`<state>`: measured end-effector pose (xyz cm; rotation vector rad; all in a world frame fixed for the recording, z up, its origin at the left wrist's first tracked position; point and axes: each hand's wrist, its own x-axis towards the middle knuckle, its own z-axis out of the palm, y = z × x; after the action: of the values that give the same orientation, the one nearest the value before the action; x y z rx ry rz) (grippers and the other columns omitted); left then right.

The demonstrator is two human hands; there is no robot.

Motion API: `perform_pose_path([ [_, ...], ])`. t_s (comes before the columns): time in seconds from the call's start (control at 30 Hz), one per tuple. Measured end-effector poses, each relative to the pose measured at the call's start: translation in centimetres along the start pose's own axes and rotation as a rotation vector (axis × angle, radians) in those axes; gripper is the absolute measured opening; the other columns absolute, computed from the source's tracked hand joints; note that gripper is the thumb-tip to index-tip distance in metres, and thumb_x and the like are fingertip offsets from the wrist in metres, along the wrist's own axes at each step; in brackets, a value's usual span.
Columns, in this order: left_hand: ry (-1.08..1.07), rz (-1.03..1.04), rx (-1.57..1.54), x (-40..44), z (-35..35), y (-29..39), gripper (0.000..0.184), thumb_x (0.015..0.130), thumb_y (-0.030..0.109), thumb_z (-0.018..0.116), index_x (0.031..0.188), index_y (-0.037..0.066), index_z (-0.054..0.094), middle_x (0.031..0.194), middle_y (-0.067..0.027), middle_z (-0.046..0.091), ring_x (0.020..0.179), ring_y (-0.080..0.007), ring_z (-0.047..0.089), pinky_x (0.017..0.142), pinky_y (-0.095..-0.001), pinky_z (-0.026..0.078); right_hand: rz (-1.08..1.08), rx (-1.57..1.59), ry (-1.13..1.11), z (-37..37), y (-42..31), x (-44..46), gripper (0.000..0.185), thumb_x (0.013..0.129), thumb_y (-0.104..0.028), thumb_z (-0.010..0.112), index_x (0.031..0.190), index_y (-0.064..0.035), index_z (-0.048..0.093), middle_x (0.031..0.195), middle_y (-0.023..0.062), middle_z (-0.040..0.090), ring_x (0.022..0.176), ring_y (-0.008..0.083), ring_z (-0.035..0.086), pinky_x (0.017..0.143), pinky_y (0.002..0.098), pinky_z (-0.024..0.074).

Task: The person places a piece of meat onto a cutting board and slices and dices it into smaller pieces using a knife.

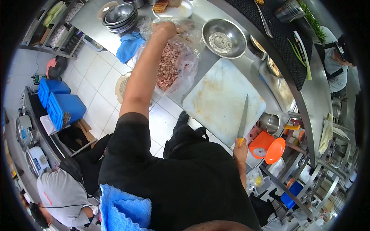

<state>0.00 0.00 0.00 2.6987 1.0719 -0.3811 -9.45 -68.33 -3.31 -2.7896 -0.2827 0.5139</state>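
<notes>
My left hand (pixel 164 30) reaches far forward over a clear plastic bag (pixel 187 73) of diced meat (pixel 169 63). Its fingers are bent down into the plastic at the bag's far end, and their tips are hidden. Near the right corner of the white cutting board (pixel 219 98), my right hand (pixel 240 151) is closed round the yellow handle of a knife (pixel 244 117). The blade lies over the board, pointing away from me. Beyond the board stands a metal bowl (pixel 224 38).
Stacked metal bowls (pixel 120 17) and a blue cloth (pixel 130 47) lie at the upper left. An orange container (pixel 261 145) and a metal pot (pixel 269 123) stand beside the board's right corner. Other people work at lower left and far right.
</notes>
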Motion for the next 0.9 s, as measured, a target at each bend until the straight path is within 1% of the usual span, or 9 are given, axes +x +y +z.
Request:
perform_pose_path([
  [0.07, -0.047, 0.003, -0.065, 2.0, 1.8, 0.8, 0.039, 0.098, 0.022, 0.054, 0.132, 0.015, 0.073, 0.137, -0.0178, 0.070, 0.133, -0.0303, 0.065, 0.117, -0.0509, 0.043, 0.000, -0.024, 0.001, -0.7, 0.0, -0.1, 0.043, 0.106, -0.040, 0.059, 0.112, 0.0017, 0.053, 0.096, 0.0342, 0.071, 0.091, 0.0555, 0.068, 0.076, 0.0610, 0.0532],
  [0.27, 0.249, 0.108, 0.043, 4.6, 3.8, -1.0, 0.036, 0.095, 0.020, 0.056, 0.124, 0.014, 0.077, 0.133, -0.0131, 0.073, 0.126, -0.0300, 0.068, 0.112, -0.0502, 0.045, -0.010, -0.021, 0.024, 0.2, -0.6, 0.0, 0.045, 0.105, -0.041, 0.060, 0.112, 0.0030, 0.052, 0.094, 0.0351, 0.070, 0.088, 0.0566, 0.067, 0.073, 0.0621, 0.0521],
  [0.37, 0.259, 0.102, 0.151, 5.8, 3.7, -1.5, 0.036, 0.095, 0.022, 0.056, 0.123, 0.015, 0.077, 0.134, -0.0120, 0.073, 0.126, -0.0297, 0.068, 0.112, -0.0497, 0.045, -0.023, -0.024, 0.033, 0.3, -0.6, -0.1, 0.045, 0.105, -0.041, 0.061, 0.112, 0.0028, 0.052, 0.094, 0.0355, 0.069, 0.089, 0.0569, 0.067, 0.073, 0.0625, 0.0518],
  [0.47, 0.147, 0.018, 0.195, 3.8, 1.0, -1.0, 0.038, 0.098, 0.021, 0.055, 0.130, 0.016, 0.075, 0.137, -0.0067, 0.072, 0.130, -0.0245, 0.066, 0.114, -0.0454, 0.042, -0.011, -0.005, 0.036, 0.7, -0.3, -0.1, 0.045, 0.105, -0.040, 0.061, 0.113, 0.0029, 0.052, 0.093, 0.0356, 0.069, 0.088, 0.0571, 0.067, 0.073, 0.0625, 0.0516],
  [0.57, 0.052, -0.054, 0.155, 4.9, 0.5, -3.3, 0.040, 0.098, 0.025, 0.058, 0.134, 0.017, 0.074, 0.136, -0.0072, 0.073, 0.132, -0.0248, 0.065, 0.120, -0.0505, 0.035, 0.039, -0.009, 0.003, 0.2, -0.9, -0.2, 0.045, 0.105, -0.040, 0.061, 0.114, 0.0033, 0.052, 0.093, 0.0353, 0.069, 0.089, 0.0565, 0.067, 0.073, 0.0620, 0.0520],
  [0.63, 0.031, -0.120, 0.235, 4.9, -0.2, -4.7, 0.043, 0.098, 0.032, 0.060, 0.137, 0.018, 0.072, 0.144, -0.0076, 0.067, 0.139, -0.0257, 0.060, 0.125, -0.0580, 0.025, 0.038, -0.009, 0.020, 0.3, -0.9, -0.3, 0.046, 0.105, -0.040, 0.061, 0.116, 0.0036, 0.052, 0.093, 0.0349, 0.070, 0.089, 0.0559, 0.068, 0.073, 0.0616, 0.0524],
  [0.73, 0.472, -0.045, 0.529, 1.4, -0.5, -6.3, 0.044, 0.099, 0.034, 0.059, 0.139, 0.018, 0.071, 0.155, -0.0086, 0.058, 0.145, -0.0267, 0.053, 0.126, -0.0615, 0.018, 0.058, 0.020, 0.025, 0.1, -1.5, -0.3, 0.044, 0.105, -0.038, 0.062, 0.111, 0.0043, 0.053, 0.093, 0.0364, 0.068, 0.089, 0.0565, 0.067, 0.073, 0.0609, 0.0514],
  [0.83, 0.422, -0.024, 0.492, 1.6, -0.7, -6.8, 0.042, 0.101, 0.031, 0.056, 0.137, 0.016, 0.071, 0.162, -0.0107, 0.050, 0.149, -0.0274, 0.047, 0.126, -0.0631, 0.015, 0.061, 0.040, 0.021, -0.1, -1.6, -0.3, 0.043, 0.104, -0.037, 0.063, 0.109, 0.0048, 0.053, 0.094, 0.0369, 0.068, 0.091, 0.0565, 0.066, 0.074, 0.0604, 0.0508],
  [0.9, 0.347, -0.013, 0.398, 1.2, -2.2, -5.5, 0.039, 0.101, 0.027, 0.053, 0.132, 0.016, 0.073, 0.154, -0.0134, 0.057, 0.144, -0.0276, 0.053, 0.125, -0.0602, 0.021, 0.059, 0.059, 0.023, -0.1, -1.3, -0.2, 0.043, 0.104, -0.037, 0.063, 0.109, 0.0048, 0.053, 0.094, 0.0366, 0.068, 0.091, 0.0563, 0.066, 0.074, 0.0601, 0.0509],
])
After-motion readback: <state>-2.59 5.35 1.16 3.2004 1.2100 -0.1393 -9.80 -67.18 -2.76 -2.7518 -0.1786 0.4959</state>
